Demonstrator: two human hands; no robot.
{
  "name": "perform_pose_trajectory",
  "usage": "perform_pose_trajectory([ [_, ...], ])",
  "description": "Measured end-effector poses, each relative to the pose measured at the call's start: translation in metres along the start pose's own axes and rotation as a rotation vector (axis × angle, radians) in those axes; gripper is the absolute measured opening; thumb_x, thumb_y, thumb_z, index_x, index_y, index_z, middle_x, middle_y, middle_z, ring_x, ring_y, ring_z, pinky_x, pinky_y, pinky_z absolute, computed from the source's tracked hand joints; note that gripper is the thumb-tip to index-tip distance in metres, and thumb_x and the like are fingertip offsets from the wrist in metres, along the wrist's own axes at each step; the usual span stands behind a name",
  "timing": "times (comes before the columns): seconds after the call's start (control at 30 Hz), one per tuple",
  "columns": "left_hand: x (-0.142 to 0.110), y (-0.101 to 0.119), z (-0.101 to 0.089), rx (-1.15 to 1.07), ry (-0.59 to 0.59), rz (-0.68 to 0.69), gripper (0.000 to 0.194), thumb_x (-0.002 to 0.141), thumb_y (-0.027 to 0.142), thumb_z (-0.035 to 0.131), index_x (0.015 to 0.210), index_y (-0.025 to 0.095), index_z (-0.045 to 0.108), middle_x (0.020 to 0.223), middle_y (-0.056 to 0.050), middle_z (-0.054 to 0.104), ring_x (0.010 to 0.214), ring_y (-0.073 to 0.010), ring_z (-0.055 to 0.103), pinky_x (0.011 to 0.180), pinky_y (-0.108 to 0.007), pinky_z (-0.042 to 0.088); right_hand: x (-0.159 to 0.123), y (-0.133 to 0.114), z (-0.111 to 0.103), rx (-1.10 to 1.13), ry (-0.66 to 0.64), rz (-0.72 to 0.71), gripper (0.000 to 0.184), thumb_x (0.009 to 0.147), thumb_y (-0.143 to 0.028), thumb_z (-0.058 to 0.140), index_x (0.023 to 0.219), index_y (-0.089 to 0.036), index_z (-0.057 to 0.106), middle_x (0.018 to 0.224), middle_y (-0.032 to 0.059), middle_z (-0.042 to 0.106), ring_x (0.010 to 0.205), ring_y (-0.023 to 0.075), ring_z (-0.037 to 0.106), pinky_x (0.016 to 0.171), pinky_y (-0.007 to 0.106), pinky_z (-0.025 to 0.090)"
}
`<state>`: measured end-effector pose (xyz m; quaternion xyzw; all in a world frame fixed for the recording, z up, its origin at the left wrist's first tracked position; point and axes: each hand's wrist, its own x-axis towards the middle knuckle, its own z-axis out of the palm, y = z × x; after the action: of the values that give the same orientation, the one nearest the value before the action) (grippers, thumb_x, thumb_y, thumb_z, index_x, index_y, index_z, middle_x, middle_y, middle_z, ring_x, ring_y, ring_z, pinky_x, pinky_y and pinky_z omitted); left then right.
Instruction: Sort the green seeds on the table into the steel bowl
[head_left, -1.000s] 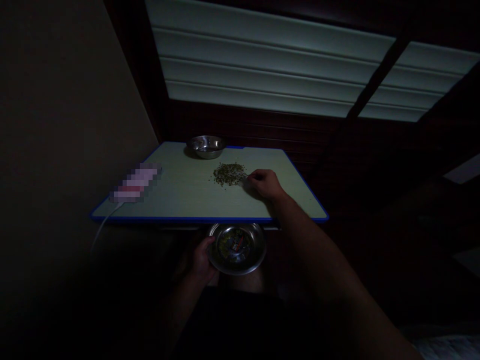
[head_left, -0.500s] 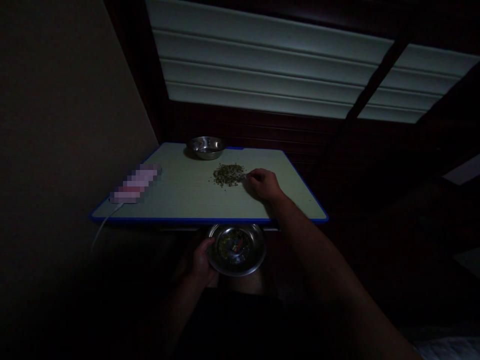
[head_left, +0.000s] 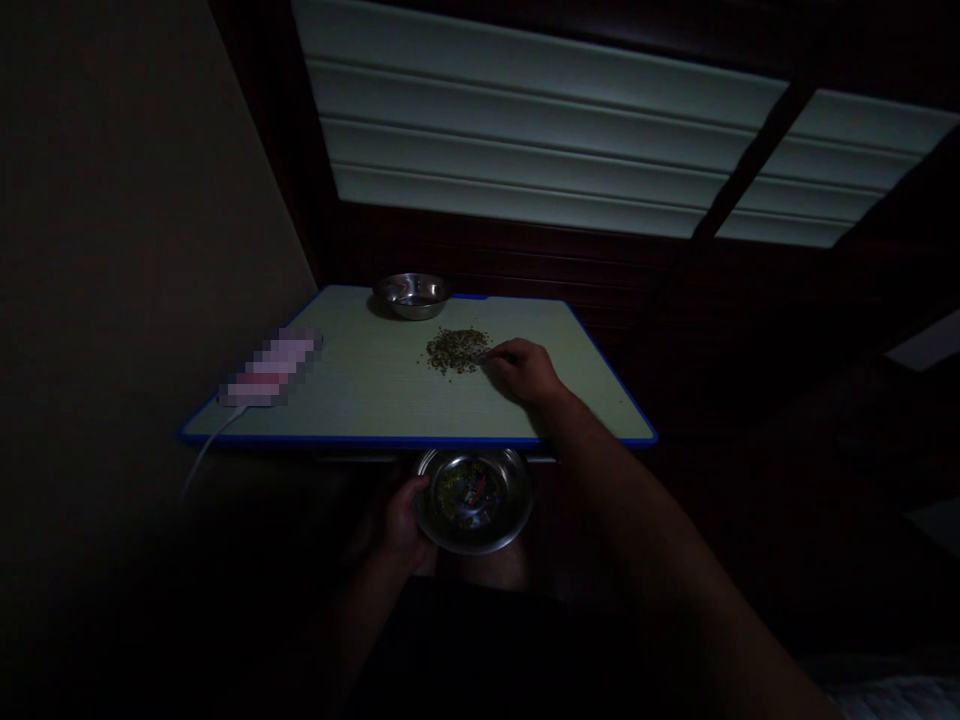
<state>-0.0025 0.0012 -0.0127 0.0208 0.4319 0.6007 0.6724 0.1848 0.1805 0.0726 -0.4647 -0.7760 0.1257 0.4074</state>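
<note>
My left hand grips the left rim of a shiny metal bowl, thumb over the edge, just below the table's front edge. Small greenish bits lie in that bowl, over a reddish mark at its bottom. On the table, a loose pile of small brown-green grains or seeds is spread out. At the pile's right edge is my right hand, its fingertips drawn together and touching the grains. Whether anything is between those fingertips is too small and dark to tell.
A second metal bowl stands at the back of the pale table, which has a blue edge. On the left lies a blurred-out pink object with a white cable hanging off the table. A wall rises at left, slatted panels behind.
My right hand has shifted slightly left, its fingertips now further into the edge of the pile. My left hand and the bowl have hardly moved.
</note>
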Motion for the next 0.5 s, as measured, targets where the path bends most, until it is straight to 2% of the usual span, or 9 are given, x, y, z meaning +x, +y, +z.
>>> perform_pose_trajectory([
  [0.17, -0.003, 0.002, 0.003, 0.033, 0.023, -0.015, 0.015, 0.069, 0.021, 0.063, 0.076, 0.012, 0.073, 0.072, -0.009, 0.075, 0.068, -0.0239, 0.07, 0.064, -0.034, 0.057, -0.002, -0.004, -0.001, 0.13, -0.028, -0.007, 0.014, 0.074, -0.022, 0.064, 0.08, -0.019, 0.076, 0.085, 0.0051, 0.074, 0.084, 0.0187, 0.064, 0.083, 0.033, 0.048],
  [0.33, -0.006, 0.003, 0.005, 0.037, 0.037, -0.015, 0.015, 0.07, 0.021, 0.062, 0.074, 0.012, 0.073, 0.07, -0.009, 0.075, 0.065, -0.0227, 0.069, 0.062, -0.032, 0.056, -0.002, -0.011, -0.004, 0.339, -0.039, 0.132, 0.015, 0.069, -0.026, 0.061, 0.073, -0.016, 0.071, 0.073, 0.0032, 0.07, 0.071, 0.0162, 0.061, 0.072, 0.029, 0.047],
  [0.5, -0.004, 0.003, 0.005, 0.028, 0.054, -0.018, 0.01, 0.068, 0.02, 0.063, 0.07, 0.013, 0.071, 0.066, -0.007, 0.073, 0.061, -0.0209, 0.068, 0.058, -0.03, 0.055, -0.001, -0.013, -0.005, 0.333, -0.004, 0.231, 0.013, 0.065, -0.027, 0.06, 0.065, -0.015, 0.067, 0.064, 0.0018, 0.064, 0.065, 0.0152, 0.057, 0.065, 0.028, 0.044],
])
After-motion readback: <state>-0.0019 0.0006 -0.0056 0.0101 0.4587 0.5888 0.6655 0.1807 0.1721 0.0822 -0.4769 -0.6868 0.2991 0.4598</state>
